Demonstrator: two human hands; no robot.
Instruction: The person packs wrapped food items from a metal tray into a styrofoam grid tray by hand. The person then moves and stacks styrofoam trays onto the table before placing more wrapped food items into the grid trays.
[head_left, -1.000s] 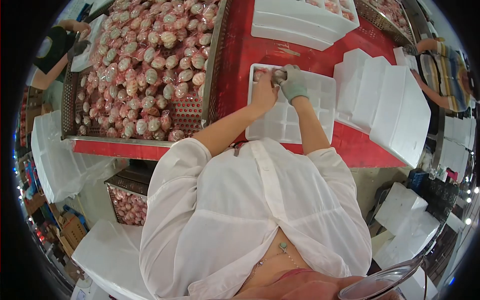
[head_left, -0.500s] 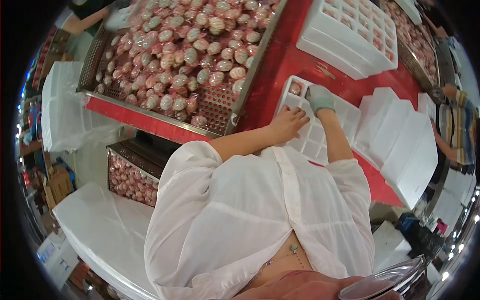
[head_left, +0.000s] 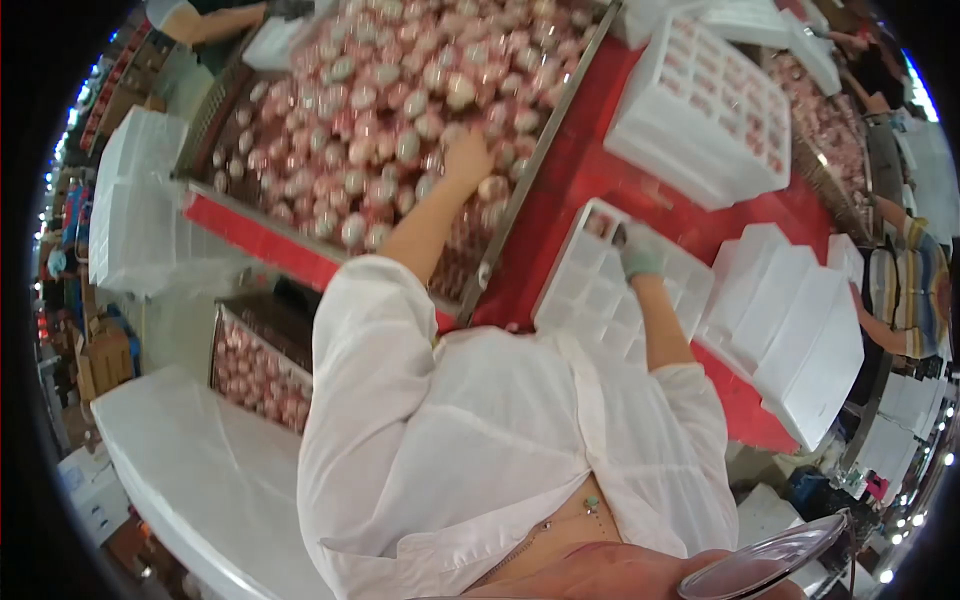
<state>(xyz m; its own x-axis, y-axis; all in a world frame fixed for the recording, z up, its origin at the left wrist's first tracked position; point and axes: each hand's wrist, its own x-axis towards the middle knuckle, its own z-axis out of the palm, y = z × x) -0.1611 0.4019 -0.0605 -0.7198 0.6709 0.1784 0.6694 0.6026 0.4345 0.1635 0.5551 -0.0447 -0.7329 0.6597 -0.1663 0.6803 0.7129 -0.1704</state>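
My bare left hand (head_left: 466, 160) reaches among film-wrapped eggs (head_left: 407, 147) in a large perforated metal tray (head_left: 540, 165). Blur and the eggs hide its fingertips, so whether it grips one is unclear. A pale glove covers my right hand (head_left: 642, 254), which is at a compartment near the far-left corner of a white foam egg tray (head_left: 572, 268). Its dark fingertips point down into that compartment, and what they touch is hidden. In the corner compartment beside them sits a wrapped egg (head_left: 599, 223). The nearer compartments look white inside.
A deep white foam box (head_left: 690, 150) topped with filled compartments stands beyond the foam tray. More white foam pieces (head_left: 775, 310) are stacked at the right. A lower crate of eggs (head_left: 262, 370) sits at left. Another person in a striped top (head_left: 908, 285) is at the right edge.
My left hand has moved from the foam tray's near-left side up and left into the eggs. My right hand remains at the far-left compartments. The whole view has shifted slightly.
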